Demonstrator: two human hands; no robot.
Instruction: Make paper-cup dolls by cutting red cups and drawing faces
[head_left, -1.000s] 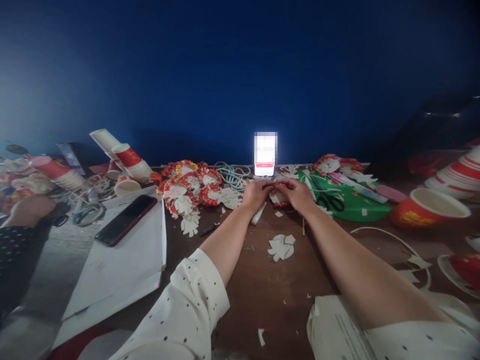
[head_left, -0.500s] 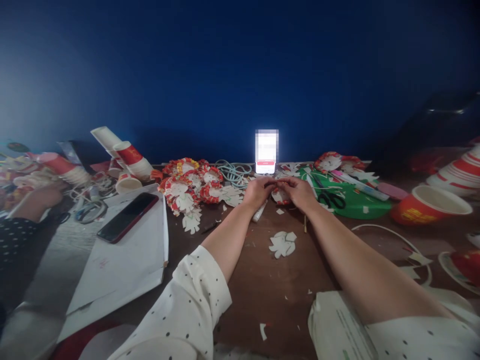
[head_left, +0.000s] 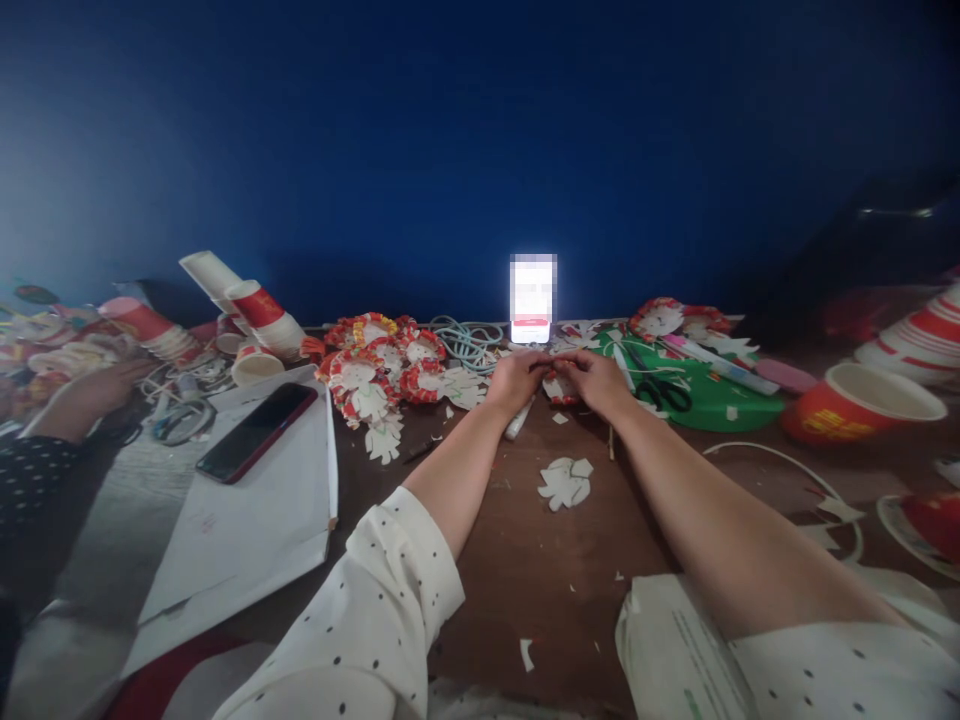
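Observation:
My left hand and my right hand meet at the far middle of the table, fingertips nearly touching. Both are closed in a pinch on a small red and white paper piece, largely hidden by my fingers. Below my left hand lies a white stick-like item. Nearer to me on the brown tabletop rests a cut white paper shape. Black-handled scissors lie right of my right hand, on a green sheet. A lit phone stands upright just behind my hands.
Red and white paper crafts are heaped at left, beside a coiled pale cable. A dark phone lies on a white board. At right stands a red paper cup. Another person's hand is at far left.
My hands keep almost the same place and pinch. At far left, the other person's hand has moved slightly to the right. The view has shifted a little.

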